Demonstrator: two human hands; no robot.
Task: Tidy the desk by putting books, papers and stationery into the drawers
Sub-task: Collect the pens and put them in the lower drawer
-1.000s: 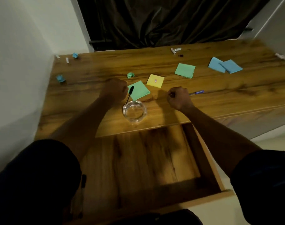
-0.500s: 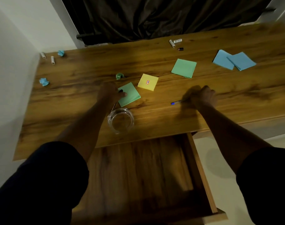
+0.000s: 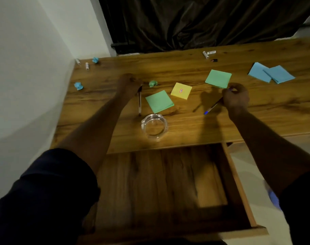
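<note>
While the left hand (image 3: 128,85) has its grip on a black pen (image 3: 139,103), the right hand (image 3: 236,99), at three o'clock, holds a blue pen (image 3: 210,108).

Black pen (image 3: 139,102) in left hand (image 3: 130,85)

1. Brown wooden table (image 3: 186,133): a round clear glass dish (image 3: 154,127) sits near its front edge.
2. Mid-table, in a row: near green square notepad (image 3: 159,101), yellow square notepad (image 3: 181,90), far green square notepad (image 3: 218,78).
3. Toward the right edge: two touching blue paper squares (image 3: 271,75).
</note>
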